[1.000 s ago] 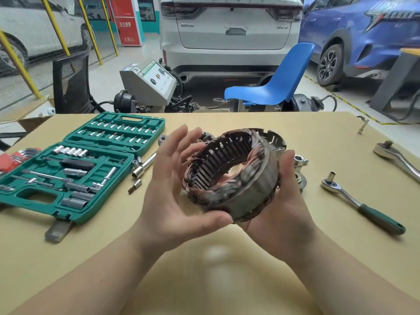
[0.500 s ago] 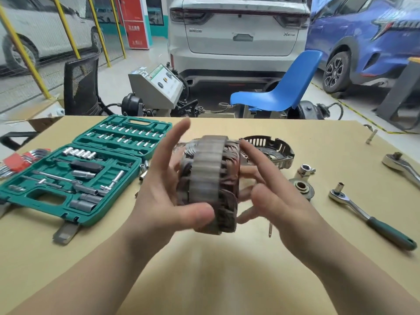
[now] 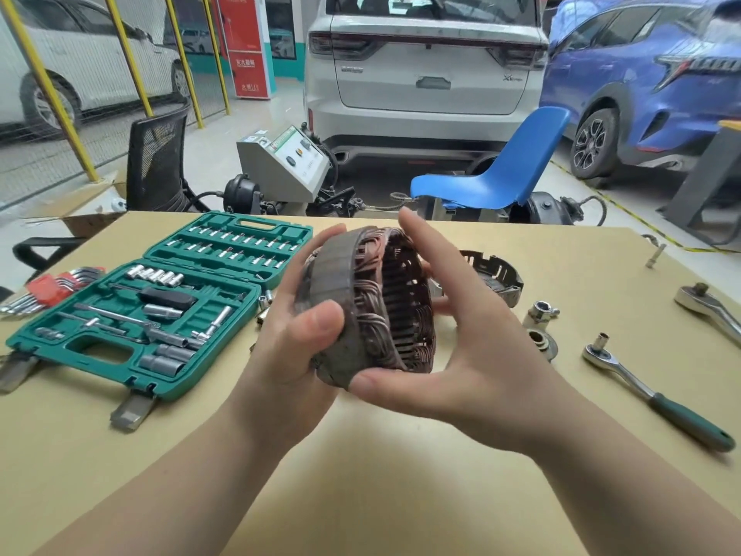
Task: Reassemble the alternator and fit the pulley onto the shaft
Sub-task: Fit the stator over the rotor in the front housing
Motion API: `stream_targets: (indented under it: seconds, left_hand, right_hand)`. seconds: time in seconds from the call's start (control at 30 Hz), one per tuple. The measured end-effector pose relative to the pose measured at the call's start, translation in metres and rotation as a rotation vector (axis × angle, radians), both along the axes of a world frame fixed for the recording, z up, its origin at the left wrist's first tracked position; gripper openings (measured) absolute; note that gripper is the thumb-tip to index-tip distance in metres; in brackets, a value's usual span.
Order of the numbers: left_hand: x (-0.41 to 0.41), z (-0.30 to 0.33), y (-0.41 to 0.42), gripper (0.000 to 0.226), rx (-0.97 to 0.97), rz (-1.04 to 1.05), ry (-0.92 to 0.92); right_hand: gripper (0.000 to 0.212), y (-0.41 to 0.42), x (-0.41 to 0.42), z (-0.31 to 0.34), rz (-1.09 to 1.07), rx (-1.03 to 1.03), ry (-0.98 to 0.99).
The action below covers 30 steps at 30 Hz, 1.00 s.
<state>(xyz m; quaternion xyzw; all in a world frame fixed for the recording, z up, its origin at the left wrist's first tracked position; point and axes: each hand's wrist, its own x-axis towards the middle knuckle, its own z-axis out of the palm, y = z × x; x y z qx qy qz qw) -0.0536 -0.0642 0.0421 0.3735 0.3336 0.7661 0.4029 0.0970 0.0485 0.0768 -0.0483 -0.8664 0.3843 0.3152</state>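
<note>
Workbench (image 3: 361, 495) | two hands (image 3: 288, 355) | one stator (image 3: 369, 302) | two ratchets (image 3: 641, 391)

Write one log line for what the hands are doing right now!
step: inspecting | held: rusty-brown ring-shaped stator with copper windings | left hand: grips rim | right hand: fingers straight, steadies it | above: tan table

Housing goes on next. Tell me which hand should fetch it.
Right, probably. The right hand only cups the stator, and the housing lies just behind it; the left hand grips the stator.
</note>
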Motion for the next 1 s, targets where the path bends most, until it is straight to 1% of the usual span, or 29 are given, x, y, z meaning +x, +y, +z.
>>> stream_targets:
  seconds: [0.13,0.17,0.3,0.43,0.57,0.7,0.8,0.87,1.0]
  left_hand:
    - [0.002,0.005,-0.004,0.107,-0.012,0.14,0.177]
    - [0.002,0.007,-0.005,0.107,-0.012,0.145,0.214]
    - [-0.005,0.005,-0.006,0.121,-0.006,0.099,0.358]
    - [-0.011,-0.002,-0.004,0.122,-0.029,0.107,0.461]
    - [-0.011,-0.005,-0.003,0.114,-0.008,0.096,0.46]
    - [-0.01,-0.005,-0.002,0.108,0.035,0.099,0.397]
    - [-0.011,-0.005,-0.001,0.106,0.061,0.069,0.332]
    - [-0.009,-0.007,0.0,0.104,0.065,0.059,0.316]
    - [-0.003,-0.011,0.003,0.104,0.051,0.048,0.269]
  right_hand:
    - [0.125,0.019,0.005,-0.004,0.17,-0.121,0.079]
    - [0.127,0.022,0.005,-0.005,0.203,-0.145,0.093]
    - [0.129,0.03,0.006,-0.013,0.282,-0.24,0.132]
    - [0.129,0.035,0.008,-0.019,0.3,-0.282,0.146]
    - [0.13,0.037,0.009,-0.022,0.268,-0.269,0.113]
    - [0.128,0.039,0.01,-0.021,0.225,-0.235,0.095]
    - [0.11,0.028,0.007,-0.024,0.209,-0.208,0.136]
    - [0.096,0.013,0.0,-0.027,0.217,-0.239,0.193]
    - [0.078,-0.006,-0.009,-0.028,0.108,-0.314,0.329]
